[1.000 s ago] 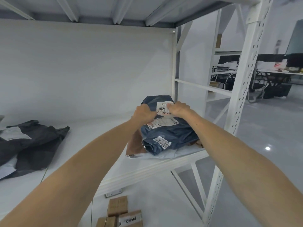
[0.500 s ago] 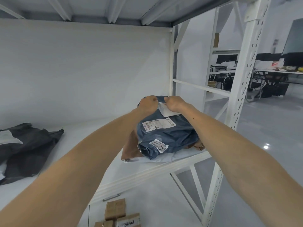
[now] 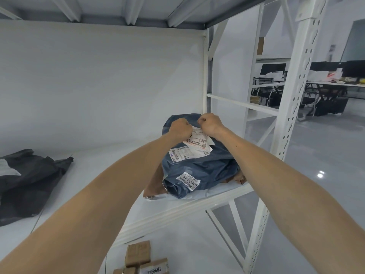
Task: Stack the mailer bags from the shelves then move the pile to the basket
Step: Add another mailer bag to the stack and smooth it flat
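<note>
Head view: both arms reach forward, the left hand point(image 3: 180, 128) and right hand point(image 3: 210, 124) fisted side by side, pinching the far edge of a blue mailer bag point(image 3: 199, 165) at 1 o'clock on the white shelf point(image 3: 110, 175). It lies on one brown bag point(image 3: 156, 184). Three labels show; one reads "67-7-3703". A black bag point(image 3: 29, 180) lies at 9 o'clock.

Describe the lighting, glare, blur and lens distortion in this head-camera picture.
Head view: soft, even light with faint shadows; a small bright glare spot on the glossy floor; the wide-angle lens bows the shelf post and stretches the forearms; the blue mailer bag and its labels are sharp, while the far desks look soft.
</note>
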